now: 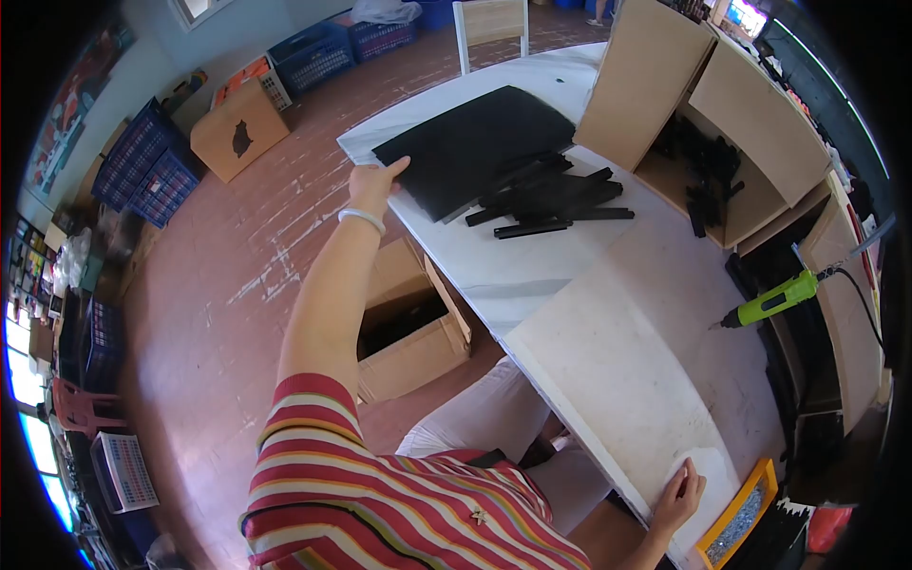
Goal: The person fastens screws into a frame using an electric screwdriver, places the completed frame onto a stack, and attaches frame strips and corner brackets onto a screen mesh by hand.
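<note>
My left hand (376, 186), wearing a pale bracelet, reaches to the far left of the table and grips the near corner of a black sheet (475, 138), thumb on top and fingers hidden beneath. Beside the sheet, partly over it, lies a loose pile of black strips (560, 199). My right hand (680, 492) rests low on the white board (617, 351), close to a yellow tray (739, 518) of small metal parts. Its fingers are bent together at the tips; whatever they hold, if anything, is too small to make out.
A green electric screwdriver (774, 299) hangs at the right on a cord. Behind it stand cardboard boxes (760, 133) with black parts inside. An open carton (408, 328) sits on the floor under the table's edge. Blue crates (313, 62) and a chair (491, 28) stand farther back.
</note>
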Available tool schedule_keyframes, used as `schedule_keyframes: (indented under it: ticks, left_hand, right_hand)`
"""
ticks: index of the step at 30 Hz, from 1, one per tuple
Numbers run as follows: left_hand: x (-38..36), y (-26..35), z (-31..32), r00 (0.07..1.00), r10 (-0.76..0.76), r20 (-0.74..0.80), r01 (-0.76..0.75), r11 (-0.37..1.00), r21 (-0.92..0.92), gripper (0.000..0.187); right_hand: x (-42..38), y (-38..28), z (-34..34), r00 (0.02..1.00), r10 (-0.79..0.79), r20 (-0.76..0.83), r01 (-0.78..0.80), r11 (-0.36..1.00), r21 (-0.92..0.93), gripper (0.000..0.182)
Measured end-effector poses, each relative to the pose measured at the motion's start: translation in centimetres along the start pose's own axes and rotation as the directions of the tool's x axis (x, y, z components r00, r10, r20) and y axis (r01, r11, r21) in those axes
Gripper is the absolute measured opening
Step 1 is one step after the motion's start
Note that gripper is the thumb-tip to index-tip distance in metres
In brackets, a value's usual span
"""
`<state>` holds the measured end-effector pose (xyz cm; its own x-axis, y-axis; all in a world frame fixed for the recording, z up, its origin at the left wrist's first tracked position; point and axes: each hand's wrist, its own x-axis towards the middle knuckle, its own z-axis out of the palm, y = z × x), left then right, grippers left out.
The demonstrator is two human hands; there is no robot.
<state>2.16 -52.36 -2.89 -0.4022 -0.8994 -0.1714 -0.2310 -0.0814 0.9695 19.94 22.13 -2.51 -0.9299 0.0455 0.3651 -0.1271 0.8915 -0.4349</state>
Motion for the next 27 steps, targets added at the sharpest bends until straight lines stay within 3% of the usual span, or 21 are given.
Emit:
schedule_keyframes:
  ticks: [2, 5, 8, 10, 15, 20, 22, 24, 27]
  left_hand:
    - [0.8, -0.3, 0.5, 0.993, 0.088, -0.082, -0.087, 0.996, 0.023, 0.043]
    - [2.6, -0.4, 0.0, 0.999, -0.035, 0.039, 0.035, 0.999, -0.002, 0.039]
    - [2.4, 0.5, -0.5, 0.986, -0.168, 0.023, 0.17, 0.977, -0.13, 0.038]
    - [0.0, 2.8, -1.2, 0.953, -0.296, -0.058, 0.278, 0.937, -0.211, 0.023]
    - [2.8, 0.8, -4.3, 0.956, -0.287, 0.055, 0.291, 0.918, -0.27, 0.023]
    - [1.1, 4.0, -6.5, 0.966, -0.245, 0.082, 0.257, 0.941, -0.218, 0.021]
    - [2.5, 4.6, -7.5, 0.982, -0.15, 0.115, 0.181, 0.918, -0.353, 0.014]
    - [0.7, 7.3, -7.7, 0.991, 0.082, 0.105, -0.033, 0.916, -0.4, 0.016]
    - [-4.3, 12.8, -8.0, 0.919, 0.383, 0.093, -0.307, 0.845, -0.439, 0.019]
  right_hand:
    - [0.0, 0.0, 0.1, 0.999, 0.032, 0.002, -0.032, 0.999, 0.003, 0.023]
    - [0.0, -0.1, 0.0, 1.0, 0.028, 0.004, -0.028, 1.0, -0.003, 0.023]
    - [0.1, -0.2, 0.0, 1.0, -0.004, -0.016, 0.004, 1.0, 0.0, 0.023]
    - [0.1, -0.4, -0.2, 1.0, 0.018, 0.0, -0.018, 1.0, -0.003, 0.023]
    - [0.1, -0.3, -0.1, 1.0, 0.011, 0.002, -0.011, 1.0, 0.001, 0.023]
    - [0.0, 0.1, 0.1, 1.0, 0.021, -0.002, -0.021, 1.0, -0.004, 0.024]
    - [0.0, 0.2, 0.2, 1.0, 0.005, -0.015, -0.006, 1.0, -0.01, 0.023]
    - [-0.1, 0.0, 0.0, 1.0, 0.023, -0.011, -0.023, 1.0, -0.015, 0.023]
    - [-0.2, 0.3, -0.1, 1.0, 0.014, -0.023, -0.014, 1.0, -0.021, 0.023]
